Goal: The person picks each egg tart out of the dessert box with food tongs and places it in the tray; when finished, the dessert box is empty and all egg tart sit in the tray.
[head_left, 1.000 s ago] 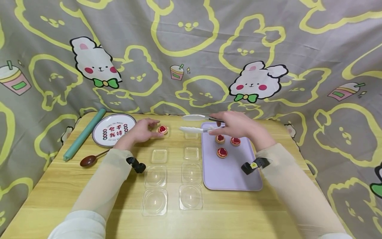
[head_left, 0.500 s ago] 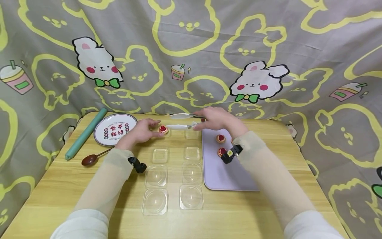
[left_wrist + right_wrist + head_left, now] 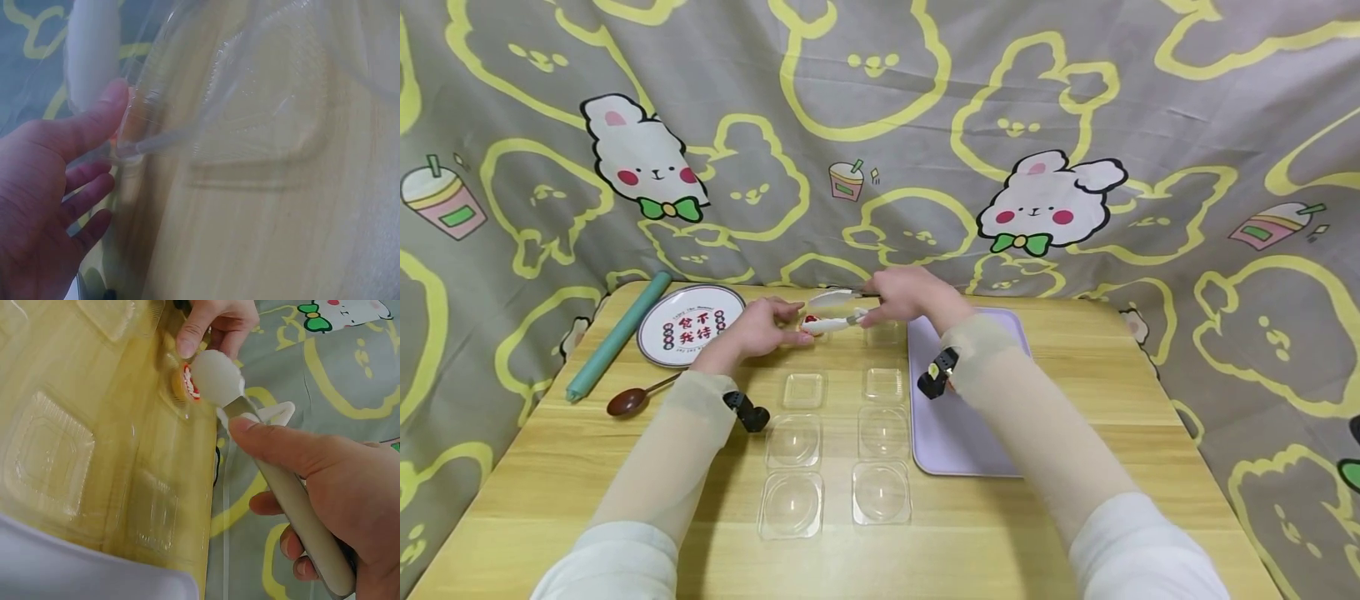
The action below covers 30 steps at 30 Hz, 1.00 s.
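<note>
At the back of the table, my left hand (image 3: 760,329) holds a small clear plastic box (image 3: 167,394) by its edge, thumb on the near side. Inside it stands a little tart with red topping (image 3: 190,381). My right hand (image 3: 913,296) grips a pair of tongs (image 3: 829,324) with white tips. Those tips are over and beside the tart, partly covering it in the head view. Whether they touch it I cannot tell. The lilac tray (image 3: 966,442) lies under my right forearm, which hides the tarts seen there earlier.
Several clear plastic bases (image 3: 803,390) and domed lids (image 3: 790,506) form two columns mid-table. Further left are a round plate with red lettering (image 3: 691,325), a green rolling pin (image 3: 617,337) and a brown spoon (image 3: 627,402). A patterned curtain (image 3: 917,108) hangs behind.
My right hand has moved left with the tongs, from above the tray to the tart in the box. The left hand has stayed at the box.
</note>
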Motion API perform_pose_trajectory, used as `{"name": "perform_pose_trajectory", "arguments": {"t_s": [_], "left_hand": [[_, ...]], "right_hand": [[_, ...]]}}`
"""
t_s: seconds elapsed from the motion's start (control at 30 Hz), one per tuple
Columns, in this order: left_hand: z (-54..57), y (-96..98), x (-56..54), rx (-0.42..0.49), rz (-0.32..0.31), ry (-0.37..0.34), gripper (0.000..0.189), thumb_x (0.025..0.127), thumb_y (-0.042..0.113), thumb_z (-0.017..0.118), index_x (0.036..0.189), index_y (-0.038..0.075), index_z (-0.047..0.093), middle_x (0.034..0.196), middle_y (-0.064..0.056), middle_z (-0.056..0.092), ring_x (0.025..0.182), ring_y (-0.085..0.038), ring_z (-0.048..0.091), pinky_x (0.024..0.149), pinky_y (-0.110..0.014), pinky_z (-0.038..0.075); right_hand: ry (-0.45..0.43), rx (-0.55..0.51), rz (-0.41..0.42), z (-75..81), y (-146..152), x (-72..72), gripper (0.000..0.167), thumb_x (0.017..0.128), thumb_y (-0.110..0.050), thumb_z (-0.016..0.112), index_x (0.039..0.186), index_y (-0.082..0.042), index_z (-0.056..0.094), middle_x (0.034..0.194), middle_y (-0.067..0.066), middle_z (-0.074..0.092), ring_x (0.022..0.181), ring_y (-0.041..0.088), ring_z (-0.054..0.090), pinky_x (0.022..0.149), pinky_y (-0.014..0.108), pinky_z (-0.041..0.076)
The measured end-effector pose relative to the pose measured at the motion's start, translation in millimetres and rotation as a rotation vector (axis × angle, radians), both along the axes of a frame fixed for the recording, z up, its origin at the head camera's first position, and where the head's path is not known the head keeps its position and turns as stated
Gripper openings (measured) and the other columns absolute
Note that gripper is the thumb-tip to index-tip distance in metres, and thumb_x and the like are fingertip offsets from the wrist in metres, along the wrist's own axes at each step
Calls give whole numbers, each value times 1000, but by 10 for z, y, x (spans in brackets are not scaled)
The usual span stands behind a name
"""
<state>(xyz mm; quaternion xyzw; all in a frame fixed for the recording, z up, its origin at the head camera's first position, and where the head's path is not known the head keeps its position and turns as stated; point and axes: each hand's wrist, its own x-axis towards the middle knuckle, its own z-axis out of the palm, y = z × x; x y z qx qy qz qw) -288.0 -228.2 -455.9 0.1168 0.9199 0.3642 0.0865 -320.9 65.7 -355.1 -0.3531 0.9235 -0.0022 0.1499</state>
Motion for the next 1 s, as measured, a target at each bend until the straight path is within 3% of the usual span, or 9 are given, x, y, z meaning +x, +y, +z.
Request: {"name": "perform_pose_trajectory", "arguments": {"t_s": [0.2, 0.7, 1.0], "left_hand": [[21, -8, -14, 4, 6, -18, 82, 84, 33, 93, 152, 5, 56, 142, -21, 60, 132, -39, 53, 117, -53, 38], [62, 41, 2, 20, 3, -21, 82, 84, 30, 94, 150, 1, 56, 136, -21, 63, 127, -38, 56, 113, -52, 41], [54, 24, 9, 25, 9, -34, 82, 84, 31, 93, 151, 3, 56, 138, -22, 63, 130, -39, 55, 115, -53, 39]], "right_hand": [[-16, 61, 4, 50, -147, -31, 72, 97, -57, 72, 153, -15, 58, 149, 5, 61, 136, 29, 56, 111, 54, 45], [70, 181, 16, 198, -286, 48, 68, 94, -58, 75, 149, -18, 62, 144, 5, 63, 130, 28, 58, 104, 54, 49], [54, 179, 33, 112, -298, 49, 65, 98, -54, 72, 149, -16, 60, 145, 6, 62, 131, 30, 59, 108, 54, 47]]}}
